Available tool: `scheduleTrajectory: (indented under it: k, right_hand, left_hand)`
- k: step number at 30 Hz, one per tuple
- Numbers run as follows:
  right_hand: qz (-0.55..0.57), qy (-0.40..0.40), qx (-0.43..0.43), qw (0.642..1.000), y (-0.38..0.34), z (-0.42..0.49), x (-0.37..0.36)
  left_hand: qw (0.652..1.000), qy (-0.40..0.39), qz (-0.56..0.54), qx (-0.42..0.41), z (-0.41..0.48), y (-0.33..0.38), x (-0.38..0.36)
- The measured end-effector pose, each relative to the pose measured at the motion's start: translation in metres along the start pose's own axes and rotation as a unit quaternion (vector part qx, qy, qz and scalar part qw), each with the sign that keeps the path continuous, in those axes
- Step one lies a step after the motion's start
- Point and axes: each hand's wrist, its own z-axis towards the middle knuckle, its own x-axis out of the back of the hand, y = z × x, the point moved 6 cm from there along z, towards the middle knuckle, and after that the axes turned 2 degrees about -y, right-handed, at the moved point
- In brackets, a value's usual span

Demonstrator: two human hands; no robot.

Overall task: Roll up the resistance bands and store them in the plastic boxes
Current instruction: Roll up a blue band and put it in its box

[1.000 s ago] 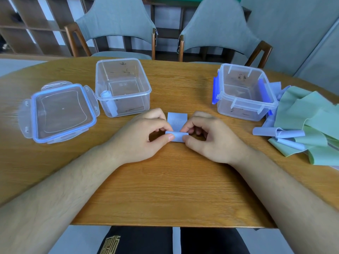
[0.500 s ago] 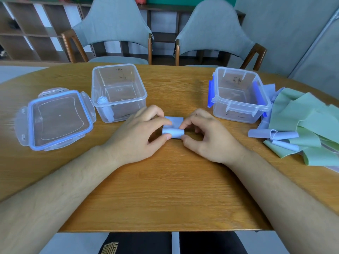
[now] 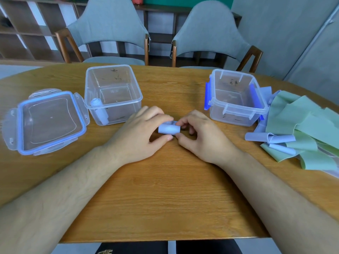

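Now: left hand (image 3: 139,136) and right hand (image 3: 201,138) pinch a blue band roll (image 3: 167,129) on the table (image 3: 165,189), front-right of the clear box (image 3: 119,112); the hands hide its ends. Loose bands (image 3: 300,123) lie far right of the box, partly cut off.

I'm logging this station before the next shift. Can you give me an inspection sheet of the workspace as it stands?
Surface: wooden table, wood-grain top.
Job's things: blue band roll above the table centre; left box open, one rolled band inside; right box open, no band seen inside; loose bands, green and blue, piled at right.
Clutter: lid lying left of the left box.
Grippers: left hand and right hand each pinch the roll.
Cables: nothing seen.
Surroundings: two grey chairs, shelving behind.
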Motion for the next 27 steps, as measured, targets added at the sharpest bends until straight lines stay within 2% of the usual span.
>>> scheduleTrajectory:
  k: [5,11,27]
  right_hand:
    - [0.035,-0.009,-0.012,0.999,0.000,-0.003,0.003]
    - [0.036,-0.030,0.021,0.999,-0.010,-0.011,0.004]
    - [0.026,-0.015,0.045,0.999,-0.017,-0.013,0.008]
  left_hand:
    - [1.000,-0.009,-0.023,-0.013,-0.004,0.003,0.001]
    - [0.998,0.000,-0.060,0.000,-0.007,0.001,0.004]
    - [0.994,-0.013,-0.108,0.024,-0.008,0.001,0.005]
